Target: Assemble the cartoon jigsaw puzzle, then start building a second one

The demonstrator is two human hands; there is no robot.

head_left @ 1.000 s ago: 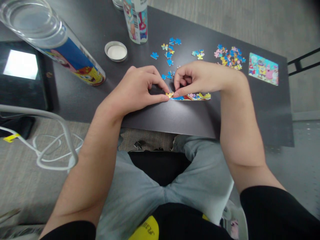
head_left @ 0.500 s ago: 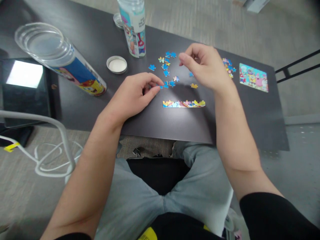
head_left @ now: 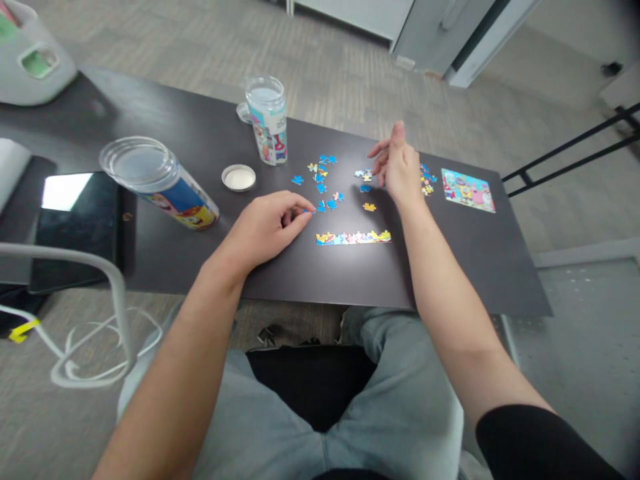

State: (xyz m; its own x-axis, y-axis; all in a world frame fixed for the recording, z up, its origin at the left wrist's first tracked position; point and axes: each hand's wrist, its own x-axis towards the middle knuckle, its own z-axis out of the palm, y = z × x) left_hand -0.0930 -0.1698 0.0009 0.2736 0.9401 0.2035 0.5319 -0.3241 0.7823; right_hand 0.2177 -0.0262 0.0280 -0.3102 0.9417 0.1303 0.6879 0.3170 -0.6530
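Note:
My left hand [head_left: 274, 223] rests on the dark table with thumb and index finger pinched on a blue puzzle piece [head_left: 309, 211], mostly covered by the fingertips. Raised over the table on the right, my right hand [head_left: 399, 167] has its fingers apart and nothing in it. Between the hands lie several loose blue pieces [head_left: 321, 189], and a yellow piece [head_left: 369, 207] is set apart below the right hand. A joined strip of puzzle pieces [head_left: 353, 239] lies nearer me. Another pile of pieces [head_left: 428, 179] is partly hidden behind my right hand.
A picture card [head_left: 469, 190] lies at the right. Two clear-topped canisters [head_left: 183, 197] [head_left: 271, 130] stand at the left and back, with a round lid [head_left: 239, 178] between them. A tablet [head_left: 75, 227] lies far left, near a white cable [head_left: 117, 287]. The table's front edge runs above my lap.
My right hand has opened from a pinch, its thumb now pointing up. The view has tilted up, showing more floor beyond the table. My left hand keeps its pinch.

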